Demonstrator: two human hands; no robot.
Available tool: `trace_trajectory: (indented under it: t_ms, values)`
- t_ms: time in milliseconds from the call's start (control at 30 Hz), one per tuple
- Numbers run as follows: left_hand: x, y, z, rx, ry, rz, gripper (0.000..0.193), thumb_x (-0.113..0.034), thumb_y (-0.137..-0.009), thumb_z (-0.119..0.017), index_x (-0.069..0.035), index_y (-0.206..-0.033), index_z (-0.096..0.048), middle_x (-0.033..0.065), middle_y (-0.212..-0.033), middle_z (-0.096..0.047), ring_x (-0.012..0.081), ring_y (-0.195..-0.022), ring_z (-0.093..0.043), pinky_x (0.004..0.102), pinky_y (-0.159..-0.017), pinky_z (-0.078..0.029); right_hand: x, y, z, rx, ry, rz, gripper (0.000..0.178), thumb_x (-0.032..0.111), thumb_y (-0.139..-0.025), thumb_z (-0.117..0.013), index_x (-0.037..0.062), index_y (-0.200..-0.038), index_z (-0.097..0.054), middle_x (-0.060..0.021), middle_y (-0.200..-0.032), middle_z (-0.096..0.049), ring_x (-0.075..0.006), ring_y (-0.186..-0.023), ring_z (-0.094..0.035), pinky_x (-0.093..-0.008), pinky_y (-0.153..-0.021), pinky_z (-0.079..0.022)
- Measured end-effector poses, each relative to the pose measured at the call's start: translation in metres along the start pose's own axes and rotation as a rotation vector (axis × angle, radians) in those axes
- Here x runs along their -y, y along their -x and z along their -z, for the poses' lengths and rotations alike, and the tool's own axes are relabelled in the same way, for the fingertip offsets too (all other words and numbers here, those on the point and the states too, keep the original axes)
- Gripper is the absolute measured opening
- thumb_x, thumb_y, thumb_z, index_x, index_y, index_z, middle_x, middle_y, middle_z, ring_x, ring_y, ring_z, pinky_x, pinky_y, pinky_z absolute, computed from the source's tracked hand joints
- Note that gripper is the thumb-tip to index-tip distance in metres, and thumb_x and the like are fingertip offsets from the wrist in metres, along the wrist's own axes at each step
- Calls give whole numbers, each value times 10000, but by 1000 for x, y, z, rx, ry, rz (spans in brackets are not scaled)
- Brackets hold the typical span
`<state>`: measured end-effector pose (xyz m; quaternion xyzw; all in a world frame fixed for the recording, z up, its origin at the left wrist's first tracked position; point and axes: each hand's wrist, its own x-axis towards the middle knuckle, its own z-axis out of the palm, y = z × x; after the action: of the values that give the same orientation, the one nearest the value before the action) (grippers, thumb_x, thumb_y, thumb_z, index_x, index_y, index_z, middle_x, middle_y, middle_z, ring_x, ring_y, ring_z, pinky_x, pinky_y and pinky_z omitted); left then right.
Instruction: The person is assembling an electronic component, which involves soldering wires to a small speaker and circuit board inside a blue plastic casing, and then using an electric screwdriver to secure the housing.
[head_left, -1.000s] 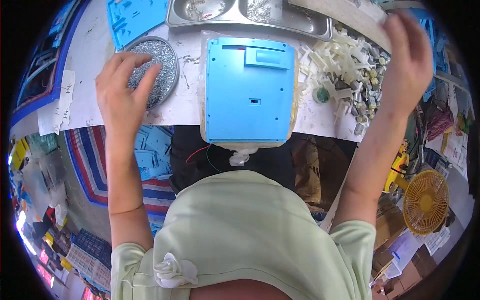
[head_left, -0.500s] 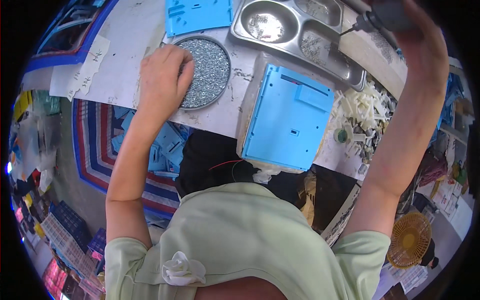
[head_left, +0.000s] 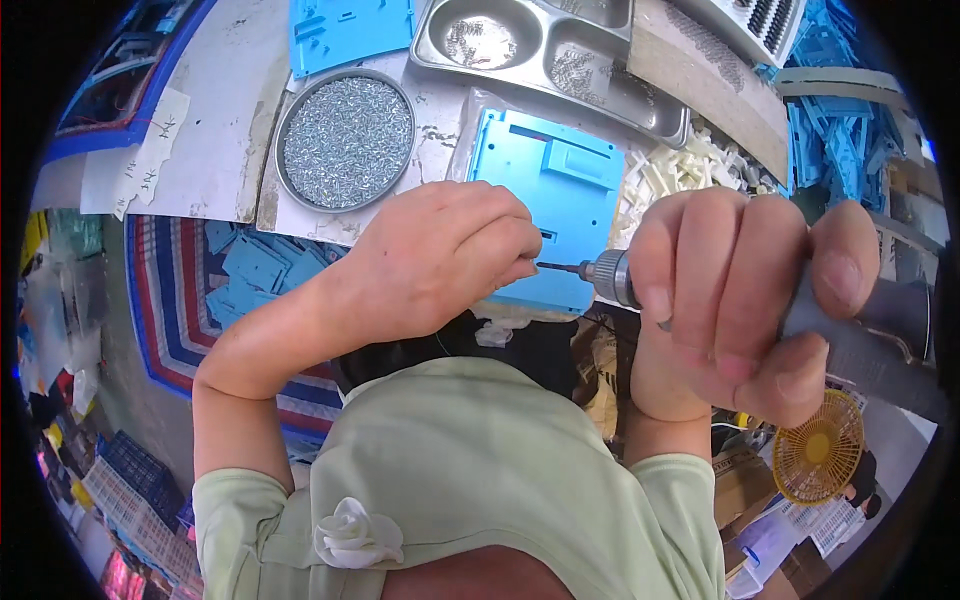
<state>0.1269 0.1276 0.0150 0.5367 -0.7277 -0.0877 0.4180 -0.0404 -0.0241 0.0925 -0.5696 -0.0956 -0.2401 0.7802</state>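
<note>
"Right hand (head_left: 740,290) comes first: it's wrapped firmly around a grey driver (head_left: 862,352), fingers curled over the body, bit (head_left: 560,267) pointing left."

"And the left hand (head_left: 440,255)?"

"Closed in a pinch, knuckles up, right at the bit's tip! Whether those fingertips grip something small, I can't tell from here."

"Where's the blue panel (head_left: 560,165), then?"

"Just beyond both hands, on the white table (head_left: 430,118) near its front edge, clear plastic (head_left: 470,125) showing along its left side. The left hand hides its lower left corner."

"What's around it?"

"On the left, a round dish (head_left: 343,209) brimming with small metal pieces (head_left: 345,140). Past the panel, a steel tray (head_left: 540,50) with compartments, little parts scattered in them. On the right, a heap of white plastic pieces (head_left: 675,180), partly behind the right hand."

"Another blue piece (head_left: 350,38) up there?"

"Yes, just beyond the dish!"
</note>
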Motion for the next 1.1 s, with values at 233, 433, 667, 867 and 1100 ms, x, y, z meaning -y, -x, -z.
trace_trajectory:
  t_ms: [233, 433, 667, 867, 1100]
  values:
    - [-2, -5, 2, 53, 4, -4, 212, -164, -852, -734, -54, -979, -605, 79, -909, -610, 283, -806, -625, 393, -675, -507, 3, -10, 5, 125, 56, -104, 323, 228, -984, -670, 198, -1273, -528, 57, -715, -554, -89, -617, -509, -302, -695, -470]
    - [0, -4, 7, 90, 99, 112, 180, -88, -843, -743, -42, -969, -622, 96, -884, -628, 279, -772, -638, 368, -647, -516, -5, 6, -4, -62, 91, -42, 317, 212, -982, -670, 176, -1256, -516, 48, -700, -535, -99, -613, -494, -308, -689, -469]
    - [-10, 20, 13, 62, 631, 685, 87, 66, -875, -707, 34, -942, -660, 68, -928, -658, 105, -757, -623, 245, -652, -520, -5, 42, -10, -364, 89, -2, 345, 150, -928, -726, 92, -1187, -507, -16, -683, -533, -124, -592, -482, -327, -616, -457]
    - [-14, 20, 8, 97, 683, 730, 64, 51, -893, -706, 42, -942, -665, 52, -903, -635, 76, -729, -589, 210, -637, -491, -5, 83, -14, -377, 132, -4, 325, 76, -901, -746, 72, -1148, -533, -57, -750, -579, -165, -651, -530, -368, -662, -494]
    - [-15, 8, 0, 116, 254, 478, 153, -50, -914, -718, 11, -843, -596, 62, -733, -568, 148, -634, -564, 292, -552, -434, -16, 97, -21, -385, 167, 1, 300, 49, -900, -735, 73, -1137, -552, -64, -768, -592, -175, -660, -553, -389, -700, -526]
